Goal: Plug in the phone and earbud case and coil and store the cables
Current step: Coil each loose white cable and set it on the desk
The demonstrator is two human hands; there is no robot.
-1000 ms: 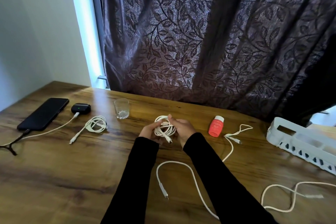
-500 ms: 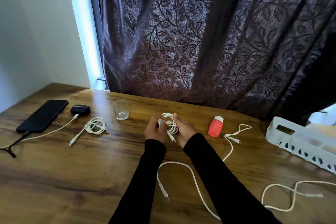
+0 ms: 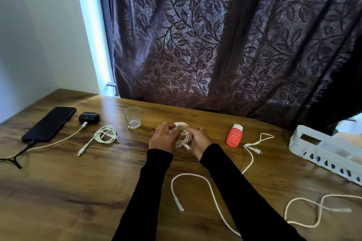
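Behind the wooden table hangs a leaf-patterned curtain. I hold a coiled white cable mid-table, my left hand and right hand both clasped around it, beside a glass.
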